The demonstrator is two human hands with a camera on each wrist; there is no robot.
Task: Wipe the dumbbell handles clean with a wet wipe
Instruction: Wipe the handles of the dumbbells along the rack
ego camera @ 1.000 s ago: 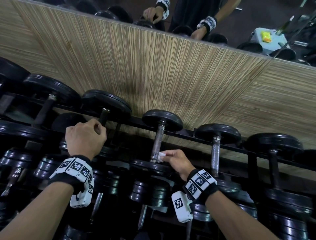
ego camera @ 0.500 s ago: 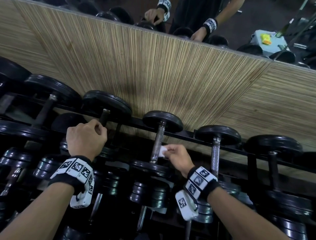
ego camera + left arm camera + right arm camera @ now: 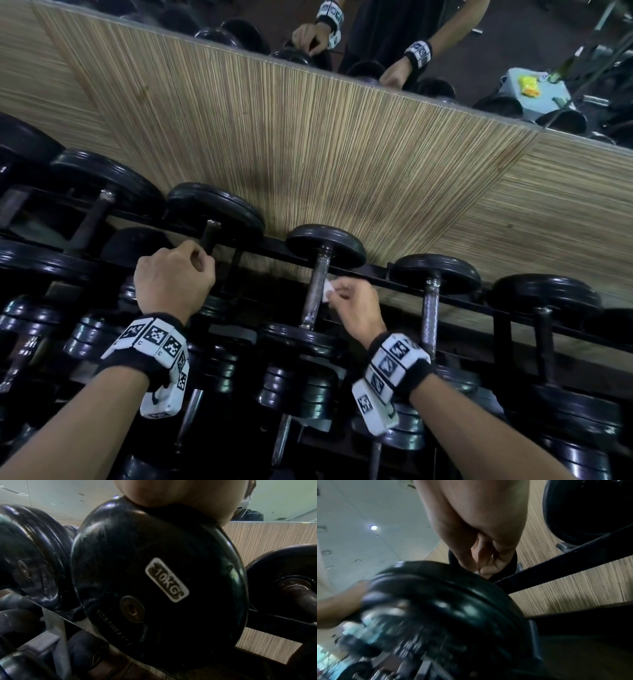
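Higher up the handle (image 3: pixel 317 291) than before, right hand (image 3: pixel 356 308) pinches the wipe (image 3: pixel 328 289) against it, between both plates; left hand (image 3: pixel 173 279) grips the neighbouring handle (image 3: pixel 208 238).

Bare forearms, no sleeves. Each wrist wears a black band (image 3: pixel 411 371) faced with white tiles printed with black square-pattern markers — the left wrist's band (image 3: pixel 147 346) likewise. A white camera block (image 3: pixel 373 407), also marker-printed, hangs under each wrist — the left hand (image 3: pixel 173 279) and right hand (image 3: pixel 356 308) are ungloved

Dim, wide-angle warp, blurred right-wrist view
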